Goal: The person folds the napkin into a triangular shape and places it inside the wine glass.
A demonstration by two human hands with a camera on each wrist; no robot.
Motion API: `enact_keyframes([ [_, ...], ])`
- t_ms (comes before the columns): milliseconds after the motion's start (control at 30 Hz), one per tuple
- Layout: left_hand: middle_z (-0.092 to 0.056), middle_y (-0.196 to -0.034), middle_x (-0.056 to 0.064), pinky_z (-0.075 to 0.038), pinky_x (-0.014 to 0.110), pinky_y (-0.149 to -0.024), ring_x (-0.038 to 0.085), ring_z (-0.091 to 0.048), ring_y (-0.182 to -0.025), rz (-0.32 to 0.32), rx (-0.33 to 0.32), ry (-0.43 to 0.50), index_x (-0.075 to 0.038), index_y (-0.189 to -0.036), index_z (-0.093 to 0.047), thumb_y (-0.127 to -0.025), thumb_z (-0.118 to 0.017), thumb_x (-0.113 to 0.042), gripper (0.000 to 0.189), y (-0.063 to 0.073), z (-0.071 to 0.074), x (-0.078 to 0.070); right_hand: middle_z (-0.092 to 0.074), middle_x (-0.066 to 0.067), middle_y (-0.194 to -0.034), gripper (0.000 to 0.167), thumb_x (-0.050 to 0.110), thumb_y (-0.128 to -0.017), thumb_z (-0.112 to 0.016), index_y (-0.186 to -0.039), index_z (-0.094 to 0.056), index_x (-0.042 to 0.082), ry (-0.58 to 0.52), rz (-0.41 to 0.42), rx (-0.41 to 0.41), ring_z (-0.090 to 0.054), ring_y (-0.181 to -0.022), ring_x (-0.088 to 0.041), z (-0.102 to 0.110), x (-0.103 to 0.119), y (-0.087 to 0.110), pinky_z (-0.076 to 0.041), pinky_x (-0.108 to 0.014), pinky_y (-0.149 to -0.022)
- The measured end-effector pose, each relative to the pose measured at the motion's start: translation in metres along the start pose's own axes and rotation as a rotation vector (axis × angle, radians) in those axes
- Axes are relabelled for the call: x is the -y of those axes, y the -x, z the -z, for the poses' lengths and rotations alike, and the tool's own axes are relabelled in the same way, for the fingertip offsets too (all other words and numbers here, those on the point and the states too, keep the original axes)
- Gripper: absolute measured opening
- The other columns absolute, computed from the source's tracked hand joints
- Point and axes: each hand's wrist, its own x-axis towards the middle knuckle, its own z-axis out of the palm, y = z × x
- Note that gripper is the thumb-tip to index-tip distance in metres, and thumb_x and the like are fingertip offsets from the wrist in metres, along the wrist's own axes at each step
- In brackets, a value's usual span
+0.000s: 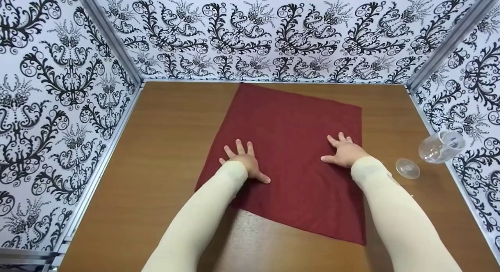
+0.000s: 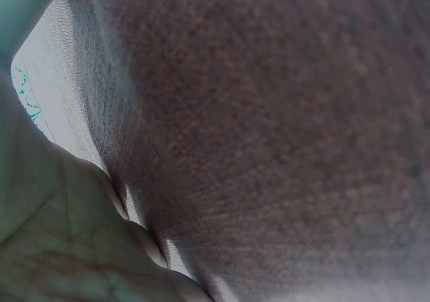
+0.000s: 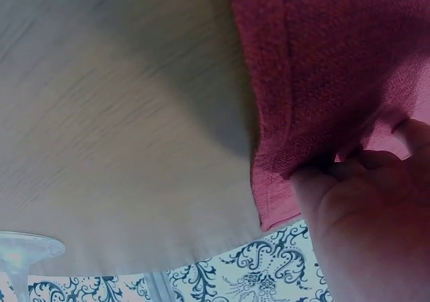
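A dark red cloth napkin [image 1: 289,135] lies spread over the middle of the table, turned at a slight angle. On its left part rests my left hand [image 1: 244,162], palm down with fingers spread. My right hand [image 1: 343,152] presses on the cloth close to its right edge, the fingers fanned out and straight. Small creases run through the fabric near both hands. In the right wrist view the hemmed edge of the napkin [image 3: 269,114] shows beside the right hand [image 3: 376,208]. The left wrist view is filled by the cloth [image 2: 269,127] and the palm of the left hand [image 2: 60,228].
A clear stemmed glass [image 1: 441,146] stands on the table at the right, near the side wall, its round foot [image 1: 408,168] nearest the right forearm. Patterned black-and-white panels [image 1: 273,38] enclose the wooden table [image 1: 156,147] at the back and sides.
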Motion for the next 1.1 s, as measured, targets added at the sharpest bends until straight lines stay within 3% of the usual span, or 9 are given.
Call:
enact_keyframes([
  [300,0.024,-0.175,0.011,-0.010,0.074,-0.125,0.052,0.017,-0.159,-0.032,0.032,-0.038,-0.027,-0.170,0.010,-0.069,-0.086,-0.074,0.147,-0.006,0.006,0.006,-0.008,-0.044,-0.166,0.099,0.059,-0.098,-0.064,-0.167,-0.022,0.002,0.052,-0.015,0.014,-0.015,-0.150,-0.068,0.000,0.005,0.001,-0.026,-0.071,-0.122],
  [467,0.022,-0.176,0.011,-0.013,0.076,-0.124,0.052,0.014,-0.160,-0.041,-0.009,-0.047,-0.027,-0.171,0.006,-0.071,-0.083,-0.075,0.142,-0.004,0.010,0.010,-0.018,-0.044,-0.164,0.093,0.055,-0.097,-0.067,-0.163,-0.031,0.001,0.086,-0.004,-0.016,-0.026,-0.150,-0.063,0.005,0.005,0.001,-0.031,-0.068,-0.121],
  [567,0.022,-0.176,0.012,-0.015,0.078,-0.122,0.053,0.014,-0.160,-0.025,-0.002,-0.021,-0.027,-0.171,0.007,-0.072,-0.080,-0.078,0.141,-0.001,0.010,0.009,-0.016,-0.042,-0.166,0.092,0.051,-0.096,-0.071,-0.164,-0.032,0.002,0.073,0.008,-0.044,-0.021,-0.152,-0.064,0.006,0.000,0.000,-0.027,-0.071,-0.121],
  [767,0.021,-0.176,0.013,-0.016,0.076,-0.124,0.054,0.014,-0.160,0.018,0.017,0.014,-0.027,-0.171,0.006,-0.072,-0.084,-0.074,0.142,0.003,0.005,0.007,0.000,-0.041,-0.168,0.099,0.056,-0.097,-0.068,-0.168,-0.019,0.007,-0.016,-0.003,0.018,-0.002,-0.151,-0.069,0.000,-0.010,-0.003,-0.018,-0.075,-0.122],
  [1100,0.022,-0.176,0.014,-0.016,0.074,-0.124,0.054,0.013,-0.160,0.024,0.004,0.003,-0.028,-0.170,0.008,-0.069,-0.086,-0.074,0.146,0.001,0.007,0.005,-0.002,-0.041,-0.168,0.101,0.061,-0.095,-0.068,-0.168,-0.021,0.008,0.002,-0.005,0.005,-0.006,-0.151,-0.070,0.000,-0.011,-0.004,-0.020,-0.075,-0.122],
])
